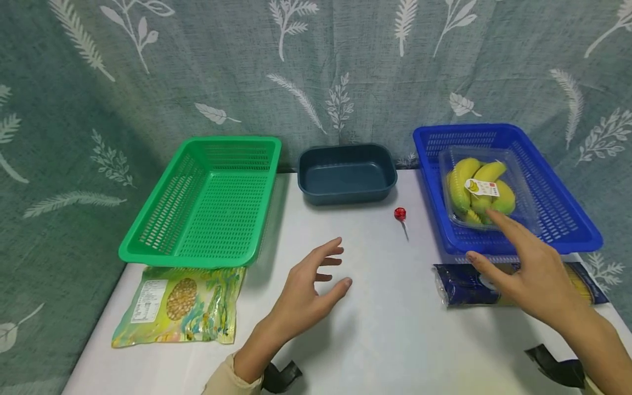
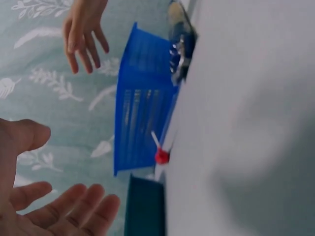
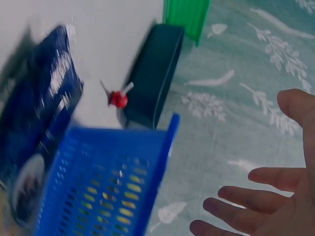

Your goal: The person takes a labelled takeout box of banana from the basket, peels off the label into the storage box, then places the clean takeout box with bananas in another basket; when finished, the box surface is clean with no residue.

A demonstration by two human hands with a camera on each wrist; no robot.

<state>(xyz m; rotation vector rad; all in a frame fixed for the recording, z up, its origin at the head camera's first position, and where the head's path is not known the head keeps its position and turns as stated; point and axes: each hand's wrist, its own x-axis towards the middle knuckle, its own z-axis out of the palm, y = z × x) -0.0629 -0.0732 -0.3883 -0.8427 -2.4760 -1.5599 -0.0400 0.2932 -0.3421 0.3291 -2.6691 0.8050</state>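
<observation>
A: Where does the clear plastic box [image 1: 527, 189] of yellow-green bananas [image 1: 460, 181] lie?

B: Inside the blue perforated plastic basket [image 1: 459, 242], nearer its left side. The right hand [image 1: 535, 269] hangs over it, fingers spread, grasping nothing; the left wrist view shows air between hand and basket.

A: What could go wrong there?

B: I'd worry about a one-sided pinch: the walls look thin and slick, so the box might buckle or slip. Raised too little, it could snag the rim and drag the basket along.

A: Anything in the way?

B: The long dark-blue plastic pack [image 1: 464, 285] lies just in front of the basket, beneath that hand; a low wrist could knock it. Leftward, the small red-wrapped lollipop [image 1: 400, 214] might roll if brushed, and the dark teal oblong tray [image 1: 348, 196] stands behind it.

A: And the left hand [image 1: 306, 291]?

B: Released too, fingers loose above the white worktop [image 1: 395, 340]. Farther left are the green perforated plastic basket [image 1: 197, 262] and a shiny green-yellow packet [image 1: 148, 329]; I can't tell whether the rim pins it.
</observation>
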